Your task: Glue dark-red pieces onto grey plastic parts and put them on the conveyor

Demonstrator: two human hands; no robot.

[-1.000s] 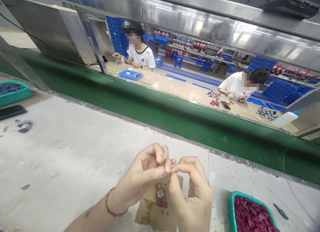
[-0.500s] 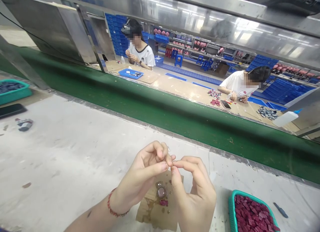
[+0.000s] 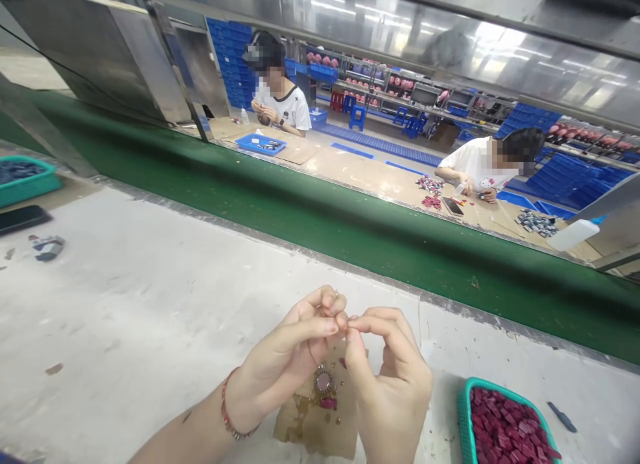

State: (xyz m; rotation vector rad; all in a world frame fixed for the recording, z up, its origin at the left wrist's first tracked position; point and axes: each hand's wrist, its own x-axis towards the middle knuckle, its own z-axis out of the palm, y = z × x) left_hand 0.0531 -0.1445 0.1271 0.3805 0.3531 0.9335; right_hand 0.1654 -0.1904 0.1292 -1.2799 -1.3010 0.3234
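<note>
Hands [image 3: 287, 357] [image 3: 393, 367] raised above cardboard [image 3: 325, 434], fingertips [image 3: 342, 320] meeting

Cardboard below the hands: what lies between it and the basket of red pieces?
In the head view, the right hand shows between the cardboard and the teal basket, then a strip of white tabletop with dark specks.

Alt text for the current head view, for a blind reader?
A person's left hand and right hand meet at the fingers over a stained brown sheet; anything between them is indistinct. A turquoise basket of dark red pieces stands at right; two people work beyond a green strip.
</note>
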